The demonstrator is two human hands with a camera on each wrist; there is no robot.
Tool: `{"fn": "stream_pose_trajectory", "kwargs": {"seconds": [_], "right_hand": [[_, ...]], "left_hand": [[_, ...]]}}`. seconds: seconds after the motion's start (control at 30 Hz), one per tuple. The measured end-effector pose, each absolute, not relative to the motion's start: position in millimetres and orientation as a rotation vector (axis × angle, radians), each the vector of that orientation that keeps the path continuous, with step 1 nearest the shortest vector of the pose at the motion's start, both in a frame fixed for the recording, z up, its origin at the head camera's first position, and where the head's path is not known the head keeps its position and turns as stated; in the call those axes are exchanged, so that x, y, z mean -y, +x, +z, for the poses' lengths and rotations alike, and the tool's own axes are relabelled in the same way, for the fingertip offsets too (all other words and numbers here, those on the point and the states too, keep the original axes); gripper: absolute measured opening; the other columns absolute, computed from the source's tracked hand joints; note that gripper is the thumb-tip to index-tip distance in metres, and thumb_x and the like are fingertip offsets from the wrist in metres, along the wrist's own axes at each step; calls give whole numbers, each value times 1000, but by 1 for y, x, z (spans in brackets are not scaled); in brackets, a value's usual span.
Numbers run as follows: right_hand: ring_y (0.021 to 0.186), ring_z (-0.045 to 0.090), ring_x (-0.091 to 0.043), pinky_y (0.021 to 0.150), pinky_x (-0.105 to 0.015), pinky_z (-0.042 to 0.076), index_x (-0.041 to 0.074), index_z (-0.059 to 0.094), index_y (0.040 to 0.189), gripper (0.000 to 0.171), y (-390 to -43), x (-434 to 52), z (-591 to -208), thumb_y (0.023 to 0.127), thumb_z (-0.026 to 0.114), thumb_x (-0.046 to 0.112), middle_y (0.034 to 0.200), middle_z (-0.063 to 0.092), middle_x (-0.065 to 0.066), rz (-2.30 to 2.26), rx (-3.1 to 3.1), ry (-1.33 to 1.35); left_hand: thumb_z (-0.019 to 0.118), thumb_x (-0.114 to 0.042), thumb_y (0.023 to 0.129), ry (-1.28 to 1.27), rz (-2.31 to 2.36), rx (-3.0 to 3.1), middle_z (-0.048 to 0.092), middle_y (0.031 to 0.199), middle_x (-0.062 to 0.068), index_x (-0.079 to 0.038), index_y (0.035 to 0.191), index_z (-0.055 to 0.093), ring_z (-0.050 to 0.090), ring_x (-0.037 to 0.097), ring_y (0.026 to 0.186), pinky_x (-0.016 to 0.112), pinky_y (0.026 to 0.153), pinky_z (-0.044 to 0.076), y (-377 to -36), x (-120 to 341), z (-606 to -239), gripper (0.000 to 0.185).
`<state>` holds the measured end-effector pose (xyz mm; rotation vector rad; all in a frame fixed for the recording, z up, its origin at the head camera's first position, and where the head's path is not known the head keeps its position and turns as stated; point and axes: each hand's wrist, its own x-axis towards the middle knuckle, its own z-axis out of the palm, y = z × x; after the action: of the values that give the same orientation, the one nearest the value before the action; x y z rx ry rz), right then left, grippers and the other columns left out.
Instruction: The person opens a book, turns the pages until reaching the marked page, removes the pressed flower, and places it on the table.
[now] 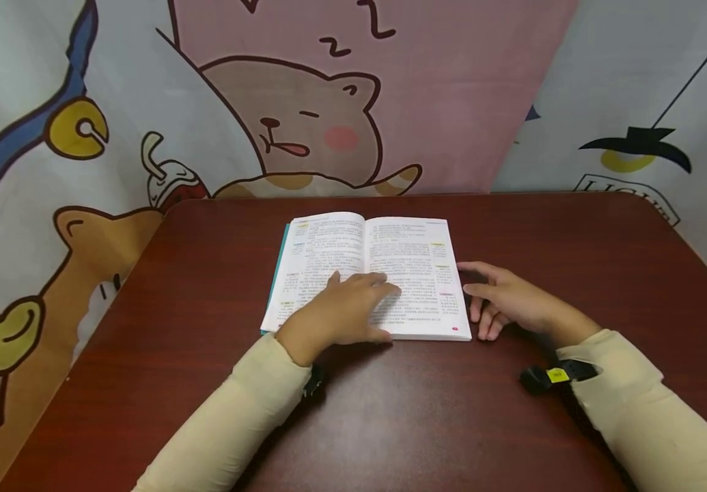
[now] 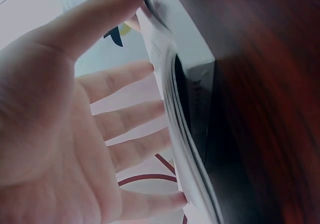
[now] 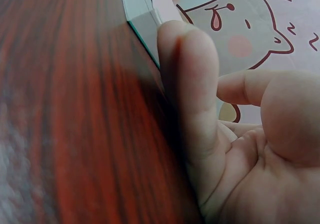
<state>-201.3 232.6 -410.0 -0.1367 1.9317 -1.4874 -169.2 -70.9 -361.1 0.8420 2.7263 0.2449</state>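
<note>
Backdrop (image 1: 451, 89) behind table (image 1: 439, 417); left hand (image 1: 350, 309) covers part of book (image 1: 405, 256).

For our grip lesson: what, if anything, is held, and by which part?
Nothing appears held: the left hand rests on the book, right hand at its edge.

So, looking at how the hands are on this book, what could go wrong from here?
The left hand lies across the lower part of the open book, so pressing or dragging might crease pages. If that hand lifts, the curved left pages could spring up. The right hand is close beside the book's right edge, so a nudge might slide it on the table.
</note>
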Motion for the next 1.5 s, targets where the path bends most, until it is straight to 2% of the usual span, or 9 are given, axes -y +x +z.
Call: {"fn": "stream_pose_trajectory", "kwargs": {"seconds": [1.5], "right_hand": [[54,67,-26,54,-42,58,19,8,161,64,-201,-233,-408,107,43,19,76,60,-13,-1493,-1919,-131]], "left_hand": [[68,-48,91,859,205,-2706,40,159,3,-31,145,52,36,25,147,69,113,26,-171,72,-366,59]]}}
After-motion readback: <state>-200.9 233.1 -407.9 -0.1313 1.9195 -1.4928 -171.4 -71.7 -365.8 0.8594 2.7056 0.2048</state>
